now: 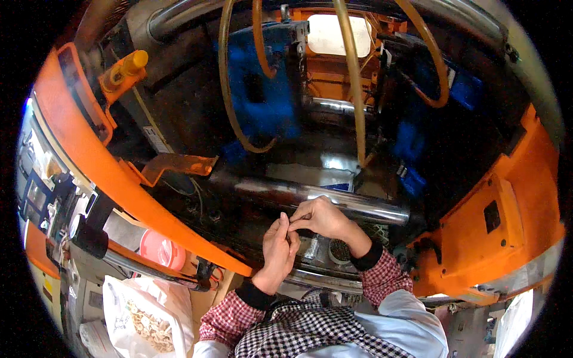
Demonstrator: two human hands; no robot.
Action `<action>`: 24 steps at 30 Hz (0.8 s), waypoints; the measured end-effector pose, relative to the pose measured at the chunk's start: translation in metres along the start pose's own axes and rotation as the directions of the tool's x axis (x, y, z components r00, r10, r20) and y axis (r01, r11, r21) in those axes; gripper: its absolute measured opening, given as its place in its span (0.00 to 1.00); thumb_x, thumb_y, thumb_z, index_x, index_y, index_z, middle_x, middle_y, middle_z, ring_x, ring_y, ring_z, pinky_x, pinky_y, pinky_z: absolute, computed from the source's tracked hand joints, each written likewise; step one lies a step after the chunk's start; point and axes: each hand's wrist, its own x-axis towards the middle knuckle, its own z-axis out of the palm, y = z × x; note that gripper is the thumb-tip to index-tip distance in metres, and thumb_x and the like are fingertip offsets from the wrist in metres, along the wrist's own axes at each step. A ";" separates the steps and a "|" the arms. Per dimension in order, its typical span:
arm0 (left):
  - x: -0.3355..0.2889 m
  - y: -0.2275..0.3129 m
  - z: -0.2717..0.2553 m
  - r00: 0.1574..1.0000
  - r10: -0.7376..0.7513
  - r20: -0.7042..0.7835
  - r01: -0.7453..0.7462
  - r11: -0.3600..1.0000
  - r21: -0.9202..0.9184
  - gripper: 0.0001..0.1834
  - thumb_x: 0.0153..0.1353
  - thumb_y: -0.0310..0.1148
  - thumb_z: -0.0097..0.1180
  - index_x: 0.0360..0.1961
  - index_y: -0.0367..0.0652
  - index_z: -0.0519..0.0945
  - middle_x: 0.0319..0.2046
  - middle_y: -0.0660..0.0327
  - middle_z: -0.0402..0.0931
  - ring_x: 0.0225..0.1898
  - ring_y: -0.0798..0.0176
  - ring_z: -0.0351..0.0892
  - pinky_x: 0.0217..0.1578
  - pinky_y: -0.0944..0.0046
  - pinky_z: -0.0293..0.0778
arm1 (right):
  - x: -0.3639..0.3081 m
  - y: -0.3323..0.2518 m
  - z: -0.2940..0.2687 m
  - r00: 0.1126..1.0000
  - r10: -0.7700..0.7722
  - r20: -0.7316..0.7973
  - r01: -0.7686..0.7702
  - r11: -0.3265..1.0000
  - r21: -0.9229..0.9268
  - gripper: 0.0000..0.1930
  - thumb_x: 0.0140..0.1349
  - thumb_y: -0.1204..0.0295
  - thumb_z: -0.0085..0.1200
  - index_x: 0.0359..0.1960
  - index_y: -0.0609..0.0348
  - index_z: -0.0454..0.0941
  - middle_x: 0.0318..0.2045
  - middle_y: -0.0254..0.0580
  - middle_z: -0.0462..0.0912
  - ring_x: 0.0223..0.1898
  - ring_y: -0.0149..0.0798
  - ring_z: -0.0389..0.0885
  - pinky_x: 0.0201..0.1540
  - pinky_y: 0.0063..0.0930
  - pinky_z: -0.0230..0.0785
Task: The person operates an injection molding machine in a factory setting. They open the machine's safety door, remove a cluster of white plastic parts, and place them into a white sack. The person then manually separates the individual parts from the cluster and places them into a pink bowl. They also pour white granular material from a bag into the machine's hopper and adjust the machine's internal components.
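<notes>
My left hand (pixel 278 249) and my right hand (pixel 323 218) meet in front of me, low in the opening of an orange-framed machine. The right hand bends in from the right with its thumb and forefinger pinched against the fingertips of the left. The left hand is upright, its fingers partly curled. Anything between the fingertips is too small or too hidden to make out. Just beyond the hands runs a shiny metal bar (pixel 364 206). Below the right wrist sits a round container (pixel 340 250) of dark bits.
Blue metal blocks (pixel 262 101) stand deeper inside, with yellowish hoses (pixel 352 77) hanging before them. Orange guards (pixel 128 185) flank the opening. At lower left are a pink bucket (pixel 162 249) and a white sack (pixel 116 304) holding small beige pieces.
</notes>
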 end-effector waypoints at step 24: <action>-0.028 -0.013 -0.028 0.979 -0.070 0.190 0.029 0.977 0.210 0.13 0.68 0.30 0.35 0.50 0.35 0.65 0.41 0.51 0.74 0.34 0.63 0.75 0.37 0.64 0.73 | 0.267 0.145 -0.108 0.201 -0.098 -0.975 -0.060 0.992 -0.112 0.10 0.54 0.69 0.54 0.30 0.64 0.81 0.30 0.54 0.80 0.35 0.52 0.79 0.38 0.36 0.68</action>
